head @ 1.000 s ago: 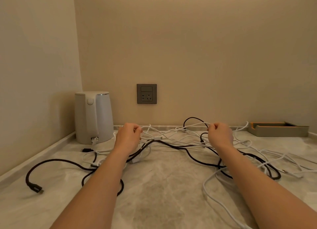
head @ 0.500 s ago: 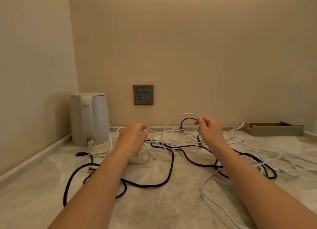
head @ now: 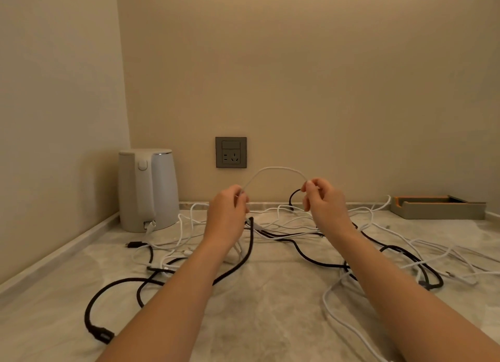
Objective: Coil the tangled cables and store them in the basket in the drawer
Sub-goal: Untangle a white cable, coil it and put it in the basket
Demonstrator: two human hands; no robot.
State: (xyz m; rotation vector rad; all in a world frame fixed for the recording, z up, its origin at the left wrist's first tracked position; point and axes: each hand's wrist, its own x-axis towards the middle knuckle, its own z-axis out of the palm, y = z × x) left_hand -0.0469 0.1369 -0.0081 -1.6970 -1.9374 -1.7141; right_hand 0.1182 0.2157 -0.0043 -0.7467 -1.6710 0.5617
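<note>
Above the marble counter, both forearms reach forward from the bottom of the view with the hands lifted clear of the surface. The left hand is seen from the back, its fingers curled and its fingertips pinching a white cable. The right hand is slightly higher, turned so that its bent fingers face the left hand, and it pinches the same cable between thumb and forefinger. Between the two hands this stretch of cable rises in a smooth arch in front of the back wall.

Below the hands, the rest of the tangle of cables lies spread over the counter from the left side to the right edge. It is a mix of thin white leads and a thicker black cable, looped over and under each other. One black loop curves toward the near left and ends in a dark plug, while white strands trail off to the right.

At the back left corner stands a white kettle. A grey wall socket sits on the wall beside it, and a low tray rests at the far right against the wall.
</note>
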